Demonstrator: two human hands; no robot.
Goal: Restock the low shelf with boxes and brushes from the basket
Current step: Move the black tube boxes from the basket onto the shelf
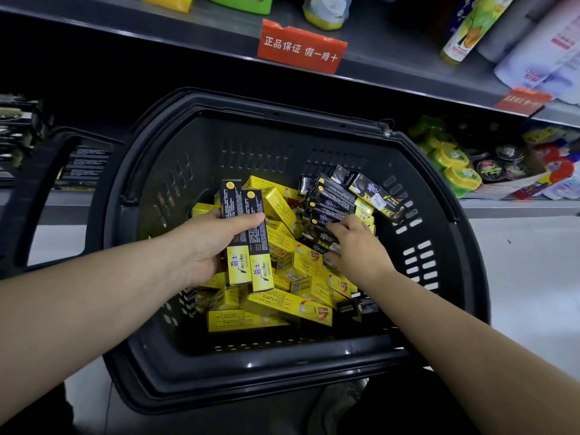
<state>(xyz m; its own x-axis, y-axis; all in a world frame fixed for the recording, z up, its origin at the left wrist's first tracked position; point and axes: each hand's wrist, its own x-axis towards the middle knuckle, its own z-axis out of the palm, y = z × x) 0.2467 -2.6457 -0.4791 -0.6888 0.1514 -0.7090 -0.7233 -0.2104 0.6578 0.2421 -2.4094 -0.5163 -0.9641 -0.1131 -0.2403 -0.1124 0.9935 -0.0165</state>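
red sign (302,47) on upper shelf (141,29); yellow-lidded tubs (452,156) at right.

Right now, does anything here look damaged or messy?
The red shelf sign has a torn notch in its top edge. In the basket, yellow boxes and black boxes lie jumbled at all angles.

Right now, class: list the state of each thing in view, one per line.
Left hand: holds two long black-and-yellow cardboard boxes, lifted.
Right hand: touches black cardboard boxes; grip unclear.
Dark plastic basket: partly filled.
Small yellow cardboard boxes: heaped loose in basket.
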